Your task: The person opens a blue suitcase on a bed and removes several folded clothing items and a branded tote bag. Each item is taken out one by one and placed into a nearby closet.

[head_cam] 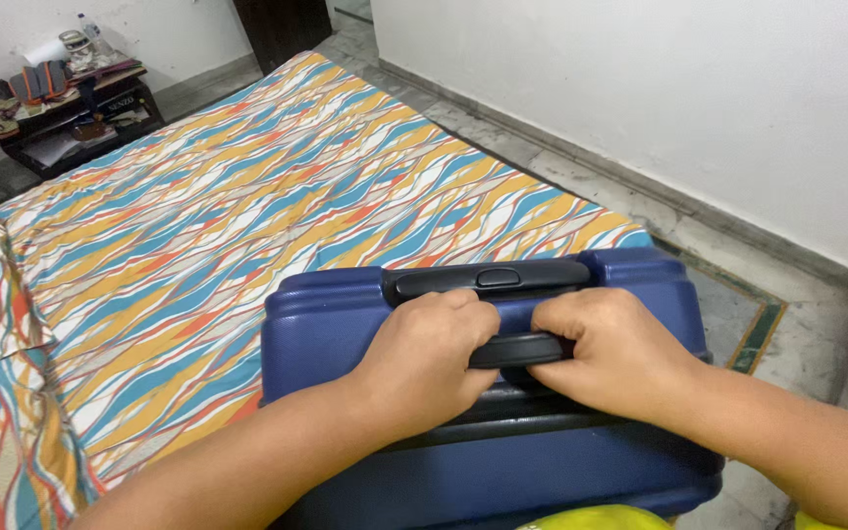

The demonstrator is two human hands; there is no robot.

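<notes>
Now both hands closed on suitcase handle (519,349): left hand (426,361), right hand (612,355). Blue suitcase (345,324) at lower centre, against patterned bed (247,196). Best keep grip even, lift straight.

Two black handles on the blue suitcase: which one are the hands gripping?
The lower, curved carry handle, clasped by left hand and right hand. The long pull handle nearer the bed is untouched.

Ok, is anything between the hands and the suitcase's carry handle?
Nothing visible. The left hand and right hand are both already closed on the black carry handle of the blue suitcase, beside the patterned bed.
</notes>
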